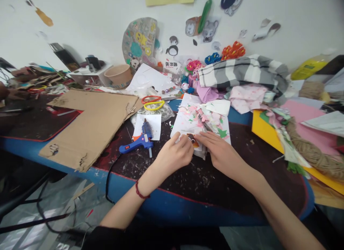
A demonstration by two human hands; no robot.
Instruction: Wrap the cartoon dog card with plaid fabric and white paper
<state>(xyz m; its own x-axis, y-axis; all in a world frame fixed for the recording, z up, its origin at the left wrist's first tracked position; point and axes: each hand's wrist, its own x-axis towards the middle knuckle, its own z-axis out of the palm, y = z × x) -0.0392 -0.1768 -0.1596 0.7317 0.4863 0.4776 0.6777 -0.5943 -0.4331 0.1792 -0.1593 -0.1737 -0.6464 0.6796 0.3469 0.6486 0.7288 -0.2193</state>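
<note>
A small brown and orange figure (194, 139) lies between my hands, at the near edge of white paper (178, 124) strewn with pink and green scraps. My left hand (177, 149) touches its left side with curled fingers; what they pinch, if anything, is too small to tell. From the right, my right hand (216, 146) reaches it, its fingers pressed together at the figure's upper edge. A clear plastic piece (201, 153) shows under the figure. Left of my hands, a blue glue gun (138, 142) rests partly on a white sheet (156, 124).
Flat cardboard (99, 117) covers the left of the dark mat. Red and yellow scissors (154, 105) lie behind the glue gun. Checkered cloth (242, 72) is piled at the back. Twine (309, 146) and coloured paper sit at right. A black cable (108, 182) hangs over the front edge.
</note>
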